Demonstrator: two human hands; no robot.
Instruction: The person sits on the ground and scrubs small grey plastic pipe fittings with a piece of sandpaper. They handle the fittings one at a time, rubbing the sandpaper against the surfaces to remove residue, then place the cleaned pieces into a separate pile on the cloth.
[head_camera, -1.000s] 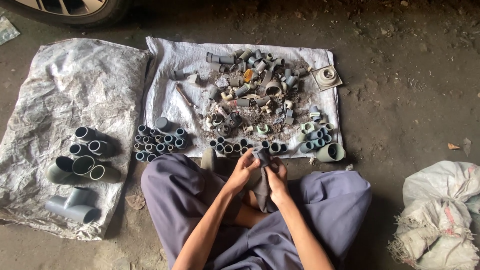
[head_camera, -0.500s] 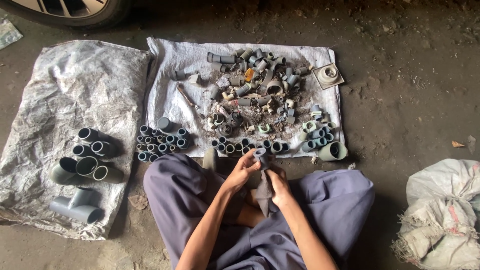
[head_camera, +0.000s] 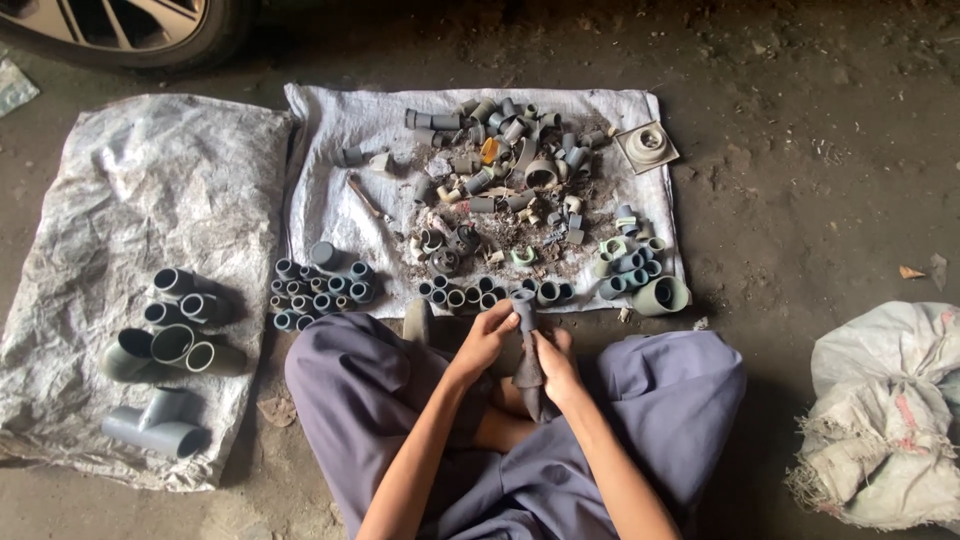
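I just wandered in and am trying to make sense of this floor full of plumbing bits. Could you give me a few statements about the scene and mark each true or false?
1. Both hands are on one grey pipe fitting wrapped in a dark cloth. True: the left hand and the right hand grip it over the lap.
2. The biggest grey fittings lie on the left sack. True.
3. The jumbled pile of small fittings sits on bare ground. False: it lies on the white middle sack.
4. A car wheel shows at top left. True.
5. The bundled sacks at right are spread flat. False: they are bunched up.
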